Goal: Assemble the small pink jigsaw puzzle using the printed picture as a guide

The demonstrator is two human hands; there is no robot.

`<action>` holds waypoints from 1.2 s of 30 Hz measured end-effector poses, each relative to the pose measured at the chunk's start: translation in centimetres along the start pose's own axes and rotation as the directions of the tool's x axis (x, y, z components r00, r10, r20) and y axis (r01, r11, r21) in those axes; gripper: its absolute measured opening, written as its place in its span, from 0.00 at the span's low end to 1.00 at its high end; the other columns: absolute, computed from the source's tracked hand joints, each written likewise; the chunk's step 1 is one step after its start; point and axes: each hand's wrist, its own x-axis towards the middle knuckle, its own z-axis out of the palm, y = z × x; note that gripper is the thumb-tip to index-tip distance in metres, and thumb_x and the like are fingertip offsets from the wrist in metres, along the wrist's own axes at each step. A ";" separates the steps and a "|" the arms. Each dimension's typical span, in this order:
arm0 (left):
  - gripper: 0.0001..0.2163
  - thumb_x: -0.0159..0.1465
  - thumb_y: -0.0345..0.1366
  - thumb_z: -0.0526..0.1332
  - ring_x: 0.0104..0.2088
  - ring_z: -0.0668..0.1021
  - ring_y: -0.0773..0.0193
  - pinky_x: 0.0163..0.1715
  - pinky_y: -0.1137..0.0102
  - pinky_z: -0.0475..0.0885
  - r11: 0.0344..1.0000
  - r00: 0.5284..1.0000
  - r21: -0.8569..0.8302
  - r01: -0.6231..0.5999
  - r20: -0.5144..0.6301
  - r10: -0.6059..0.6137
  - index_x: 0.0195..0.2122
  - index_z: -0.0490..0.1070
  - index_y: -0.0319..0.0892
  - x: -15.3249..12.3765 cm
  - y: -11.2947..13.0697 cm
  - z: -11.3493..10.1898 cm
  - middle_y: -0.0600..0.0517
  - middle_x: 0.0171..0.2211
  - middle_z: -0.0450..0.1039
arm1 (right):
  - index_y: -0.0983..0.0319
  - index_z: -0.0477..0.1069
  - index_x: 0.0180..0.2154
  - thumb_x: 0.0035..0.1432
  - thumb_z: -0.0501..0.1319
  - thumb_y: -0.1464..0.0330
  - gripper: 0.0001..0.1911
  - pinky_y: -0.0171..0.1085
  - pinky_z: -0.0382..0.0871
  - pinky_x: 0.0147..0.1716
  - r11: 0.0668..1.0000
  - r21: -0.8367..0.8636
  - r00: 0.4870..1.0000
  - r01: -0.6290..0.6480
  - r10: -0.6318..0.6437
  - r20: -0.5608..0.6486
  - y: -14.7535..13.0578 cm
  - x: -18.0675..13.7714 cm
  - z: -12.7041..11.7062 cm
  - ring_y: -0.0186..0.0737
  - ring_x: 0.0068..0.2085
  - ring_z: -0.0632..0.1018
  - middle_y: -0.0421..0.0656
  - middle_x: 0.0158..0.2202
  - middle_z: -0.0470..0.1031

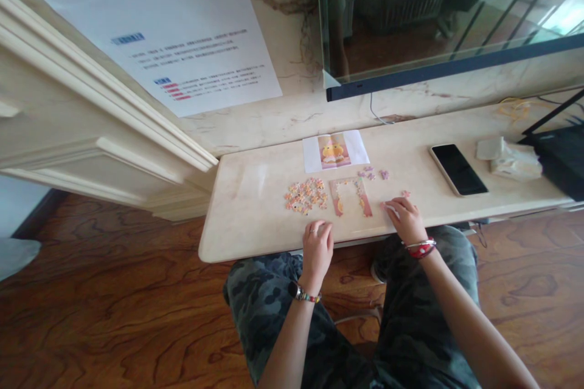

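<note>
A half-built jigsaw frame (351,196) lies on the pale marble ledge (255,219), open in its middle. Left of it sits a heap of several loose pieces (306,195); a few more pieces (373,174) lie behind it. A reference picture (336,151) on white paper lies further back. My left hand (317,248) rests at the ledge's front edge with its fingers curled under, just below the heap. My right hand (405,219) rests right of the frame, fingers bent over a small piece near its fingertips; I cannot make out whether it grips it.
A black phone (457,169) lies face up on the right, beside a crumpled tissue pack (508,158) and a dark device (561,158). A glass panel (438,6) and a printed poster (182,30) stand behind. The wooden floor (114,310) lies below.
</note>
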 end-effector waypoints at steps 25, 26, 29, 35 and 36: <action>0.23 0.60 0.25 0.44 0.58 0.50 0.56 0.49 0.49 0.57 0.901 0.818 0.041 -0.432 0.439 0.372 0.53 0.55 0.55 8.2 2.7 1.4 0.57 0.54 0.59 | 0.62 0.68 0.29 0.56 0.51 0.61 0.14 0.33 0.62 0.31 0.979 -0.184 0.992 0.085 -0.066 0.112 -4.2 -0.2 1.2 0.37 0.35 0.69 0.45 0.28 0.67; 0.23 0.60 0.25 0.44 0.58 0.51 0.57 0.50 0.49 0.57 0.899 0.812 0.039 -0.436 0.449 0.374 0.53 0.55 0.55 8.2 2.7 1.4 0.56 0.54 0.59 | 0.62 0.68 0.29 0.57 0.50 0.62 0.14 0.32 0.61 0.30 0.973 -0.199 0.987 0.119 -0.095 0.126 -4.1 0.0 1.0 0.36 0.34 0.69 0.45 0.28 0.67; 0.23 0.60 0.25 0.44 0.58 0.51 0.57 0.50 0.49 0.56 0.895 0.803 0.026 -0.446 0.453 0.387 0.54 0.54 0.54 8.2 2.5 1.4 0.55 0.55 0.59 | 0.62 0.69 0.31 0.58 0.48 0.63 0.14 0.32 0.60 0.30 0.953 -0.195 0.966 0.232 -0.202 0.163 -3.4 0.4 0.8 0.35 0.32 0.68 0.44 0.27 0.67; 0.24 0.60 0.24 0.44 0.58 0.52 0.57 0.49 0.47 0.56 0.892 0.806 0.011 -0.452 0.434 0.403 0.54 0.52 0.56 8.1 2.0 1.8 0.57 0.55 0.58 | 0.63 0.68 0.40 0.59 0.47 0.68 0.13 0.33 0.64 0.34 0.918 -0.040 0.906 0.395 -0.382 0.184 -2.1 0.8 0.9 0.35 0.33 0.69 0.45 0.29 0.68; 0.24 0.60 0.24 0.44 0.58 0.52 0.56 0.49 0.48 0.57 0.892 0.808 0.012 -0.451 0.430 0.403 0.54 0.53 0.56 8.1 2.0 1.8 0.57 0.55 0.58 | 0.63 0.68 0.41 0.59 0.47 0.69 0.13 0.34 0.64 0.36 0.913 -0.022 0.901 0.407 -0.398 0.175 -2.0 0.8 0.9 0.35 0.34 0.69 0.45 0.30 0.69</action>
